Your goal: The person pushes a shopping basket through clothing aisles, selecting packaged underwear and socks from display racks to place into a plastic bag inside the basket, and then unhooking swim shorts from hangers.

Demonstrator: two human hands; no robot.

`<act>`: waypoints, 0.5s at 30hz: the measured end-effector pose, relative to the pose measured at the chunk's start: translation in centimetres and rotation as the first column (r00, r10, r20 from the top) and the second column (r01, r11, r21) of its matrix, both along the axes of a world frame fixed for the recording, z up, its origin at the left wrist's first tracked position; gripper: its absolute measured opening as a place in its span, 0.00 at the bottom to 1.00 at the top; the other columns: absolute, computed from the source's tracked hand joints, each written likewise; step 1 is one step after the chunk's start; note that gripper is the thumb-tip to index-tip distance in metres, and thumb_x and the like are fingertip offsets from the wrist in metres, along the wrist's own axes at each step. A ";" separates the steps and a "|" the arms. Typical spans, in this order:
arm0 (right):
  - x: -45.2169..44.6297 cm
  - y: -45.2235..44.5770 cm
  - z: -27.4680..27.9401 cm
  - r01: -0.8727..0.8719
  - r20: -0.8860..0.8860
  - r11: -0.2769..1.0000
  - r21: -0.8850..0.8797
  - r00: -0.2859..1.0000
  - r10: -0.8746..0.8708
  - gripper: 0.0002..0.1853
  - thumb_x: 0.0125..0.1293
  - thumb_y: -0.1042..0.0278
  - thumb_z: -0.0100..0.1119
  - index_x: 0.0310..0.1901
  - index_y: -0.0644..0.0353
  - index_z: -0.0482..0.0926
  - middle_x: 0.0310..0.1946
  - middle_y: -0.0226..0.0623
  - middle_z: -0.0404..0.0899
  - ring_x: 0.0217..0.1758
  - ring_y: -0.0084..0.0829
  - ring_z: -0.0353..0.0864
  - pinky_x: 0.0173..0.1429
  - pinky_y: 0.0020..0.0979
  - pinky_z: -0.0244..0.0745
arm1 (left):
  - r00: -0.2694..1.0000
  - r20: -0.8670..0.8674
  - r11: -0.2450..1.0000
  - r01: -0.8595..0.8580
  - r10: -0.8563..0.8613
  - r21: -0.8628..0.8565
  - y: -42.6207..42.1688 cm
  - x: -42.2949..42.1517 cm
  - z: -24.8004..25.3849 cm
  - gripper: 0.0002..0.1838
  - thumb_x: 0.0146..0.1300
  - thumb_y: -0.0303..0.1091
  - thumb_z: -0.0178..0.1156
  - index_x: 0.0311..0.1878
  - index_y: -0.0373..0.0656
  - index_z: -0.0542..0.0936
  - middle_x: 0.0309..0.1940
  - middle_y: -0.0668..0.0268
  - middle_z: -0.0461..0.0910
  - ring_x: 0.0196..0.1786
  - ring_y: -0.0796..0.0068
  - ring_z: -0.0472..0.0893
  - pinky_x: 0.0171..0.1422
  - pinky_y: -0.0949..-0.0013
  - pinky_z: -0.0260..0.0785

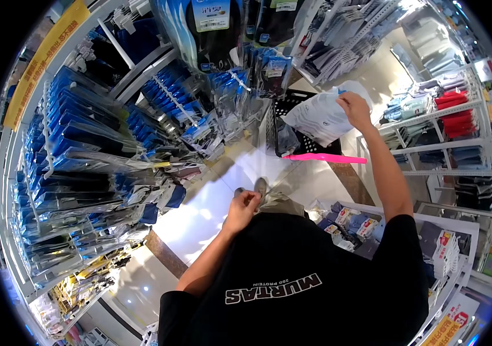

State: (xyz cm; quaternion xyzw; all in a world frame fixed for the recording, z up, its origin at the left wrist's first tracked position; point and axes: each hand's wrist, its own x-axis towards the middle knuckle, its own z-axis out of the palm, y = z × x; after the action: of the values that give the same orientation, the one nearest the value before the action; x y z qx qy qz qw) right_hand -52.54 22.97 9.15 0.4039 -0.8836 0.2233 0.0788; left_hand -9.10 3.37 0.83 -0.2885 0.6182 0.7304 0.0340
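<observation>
My right hand (354, 109) is closed on the upper right corner of a white-and-grey plastic packet (322, 115) with a wavy pattern; what is inside it I cannot tell. The packet hangs tilted over a black shopping basket (301, 95), partly covering it. Across the basket's near side lies its bright pink handle (329, 157). A dark item in clear wrapping (287, 140) shows within the basket. In front of my body, my left hand (241, 211) is raised with fingers curled together, and nothing shows in them. It touches no goods.
Racks of blue-and-black packaged goods (87, 135) fill the left side, with more packets (211, 23) hanging ahead. Shelves of folded clothes (453, 109) stand at right. A low display of small packs (355, 225) is close to my right side. Tiled floor (200, 213) runs between them.
</observation>
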 end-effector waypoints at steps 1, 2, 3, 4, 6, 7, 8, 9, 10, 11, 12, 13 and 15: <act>-0.7 0.3 -1.5 0.043 -0.024 0.998 0.045 0.999 -0.042 0.10 0.64 0.59 0.63 0.37 0.56 0.84 0.36 0.42 0.83 0.44 0.49 0.81 0.47 0.47 0.74 | 1.000 0.006 0.998 0.022 -0.022 -0.065 0.1 0.4 -0.1 0.12 0.72 0.35 0.60 0.45 0.33 0.82 0.28 0.67 0.80 0.30 0.81 0.78 0.36 0.73 0.71; -1.4 0.7 -3.0 0.074 -0.025 0.992 0.101 0.997 -0.072 0.10 0.65 0.58 0.63 0.37 0.56 0.84 0.36 0.43 0.83 0.43 0.50 0.81 0.47 0.47 0.74 | 0.999 0.011 0.990 0.040 -0.039 -0.135 0.0 0.6 0.0 0.13 0.72 0.36 0.60 0.45 0.33 0.82 0.28 0.66 0.81 0.30 0.80 0.78 0.37 0.72 0.72; -2.0 1.3 -4.8 0.103 -0.027 0.983 0.151 0.995 -0.100 0.10 0.66 0.58 0.63 0.38 0.56 0.84 0.36 0.43 0.83 0.43 0.50 0.81 0.46 0.46 0.75 | 0.998 0.017 0.976 0.055 -0.053 -0.210 -0.2 0.8 0.1 0.13 0.72 0.36 0.61 0.45 0.32 0.82 0.29 0.65 0.82 0.31 0.79 0.79 0.38 0.72 0.72; -2.8 1.8 -6.7 0.129 -0.030 0.972 0.198 0.992 -0.126 0.10 0.66 0.58 0.63 0.38 0.56 0.84 0.35 0.44 0.83 0.43 0.51 0.81 0.46 0.45 0.75 | 1.000 0.015 0.976 0.013 -0.010 -0.216 -0.5 0.9 0.2 0.13 0.72 0.36 0.61 0.46 0.32 0.83 0.29 0.64 0.82 0.31 0.78 0.79 0.38 0.71 0.73; -3.6 3.4 -11.2 0.200 0.025 0.926 0.319 0.975 -0.219 0.10 0.66 0.57 0.61 0.37 0.53 0.85 0.35 0.45 0.84 0.45 0.50 0.82 0.49 0.45 0.76 | 0.997 0.015 0.971 -0.067 0.072 -0.227 -0.8 1.3 0.3 0.13 0.71 0.36 0.61 0.46 0.32 0.83 0.30 0.63 0.83 0.30 0.78 0.79 0.38 0.70 0.73; -3.8 4.1 -13.4 0.244 0.095 0.889 0.388 0.949 -0.302 0.10 0.65 0.58 0.61 0.37 0.52 0.86 0.38 0.44 0.85 0.47 0.49 0.83 0.50 0.46 0.77 | 0.994 0.050 0.967 -0.078 0.093 -0.242 -1.1 1.2 0.7 0.13 0.71 0.35 0.61 0.46 0.32 0.83 0.29 0.62 0.84 0.30 0.77 0.79 0.37 0.70 0.73; -3.7 4.8 -15.4 0.275 0.159 0.845 0.459 0.910 -0.383 0.09 0.65 0.58 0.60 0.36 0.51 0.86 0.40 0.44 0.86 0.48 0.48 0.84 0.51 0.46 0.77 | 0.990 0.086 0.963 -0.090 0.115 -0.255 -1.3 1.1 1.2 0.13 0.71 0.35 0.61 0.46 0.32 0.83 0.29 0.61 0.84 0.29 0.77 0.80 0.37 0.70 0.73; -3.2 5.4 -17.0 0.271 0.095 0.809 0.521 0.924 -0.370 0.09 0.63 0.57 0.61 0.37 0.50 0.87 0.43 0.43 0.86 0.50 0.47 0.84 0.52 0.47 0.78 | 0.989 0.073 0.943 -0.100 0.130 -0.316 -1.3 1.1 0.7 0.13 0.71 0.34 0.61 0.46 0.31 0.84 0.27 0.62 0.84 0.28 0.77 0.80 0.34 0.70 0.73; -2.7 5.8 -18.6 0.268 0.033 0.769 0.580 0.936 -0.351 0.10 0.62 0.57 0.61 0.38 0.49 0.88 0.46 0.43 0.86 0.52 0.47 0.85 0.53 0.49 0.78 | 0.989 0.093 0.937 -0.080 0.118 -0.339 -1.5 0.9 0.9 0.13 0.71 0.34 0.61 0.44 0.31 0.84 0.25 0.62 0.83 0.28 0.78 0.80 0.34 0.71 0.73; -3.5 6.3 -21.9 0.242 0.094 0.724 0.645 0.916 -0.390 0.11 0.60 0.55 0.62 0.40 0.48 0.88 0.48 0.43 0.86 0.53 0.47 0.84 0.53 0.50 0.78 | 0.987 0.110 0.935 -0.072 0.117 -0.348 -1.4 0.4 1.4 0.13 0.71 0.34 0.62 0.44 0.31 0.84 0.24 0.63 0.83 0.28 0.78 0.79 0.34 0.71 0.72; -4.6 6.7 -24.4 0.207 0.153 0.676 0.707 0.889 -0.432 0.13 0.59 0.54 0.63 0.41 0.48 0.88 0.50 0.42 0.86 0.54 0.47 0.84 0.53 0.52 0.78 | 0.985 0.130 0.933 -0.062 0.115 -0.355 -1.0 -0.3 2.0 0.13 0.71 0.35 0.62 0.44 0.32 0.85 0.24 0.64 0.82 0.28 0.79 0.79 0.34 0.72 0.72; -4.8 5.9 -23.2 0.064 0.266 0.655 0.753 0.880 -0.393 0.15 0.60 0.55 0.62 0.46 0.50 0.88 0.52 0.42 0.85 0.56 0.47 0.84 0.58 0.52 0.77 | 0.987 0.115 0.935 -0.067 0.113 -0.348 -0.5 -1.3 2.6 0.13 0.71 0.34 0.62 0.44 0.32 0.85 0.24 0.64 0.82 0.28 0.80 0.79 0.34 0.72 0.72; -4.7 5.5 -22.8 -0.155 0.410 0.626 0.764 0.867 -0.285 0.18 0.60 0.58 0.62 0.50 0.53 0.87 0.54 0.41 0.85 0.59 0.46 0.83 0.62 0.51 0.76 | 0.992 0.088 0.940 -0.055 0.089 -0.337 0.8 -3.7 3.6 0.12 0.71 0.34 0.62 0.44 0.32 0.85 0.25 0.65 0.83 0.28 0.80 0.78 0.35 0.73 0.72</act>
State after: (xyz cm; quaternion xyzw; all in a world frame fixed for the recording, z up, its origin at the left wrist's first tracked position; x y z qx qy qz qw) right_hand -57.23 28.46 -13.63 0.2931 -0.8956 -0.0871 -0.3232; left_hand -12.80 4.22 4.46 -0.3496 0.7195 0.6000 -0.0105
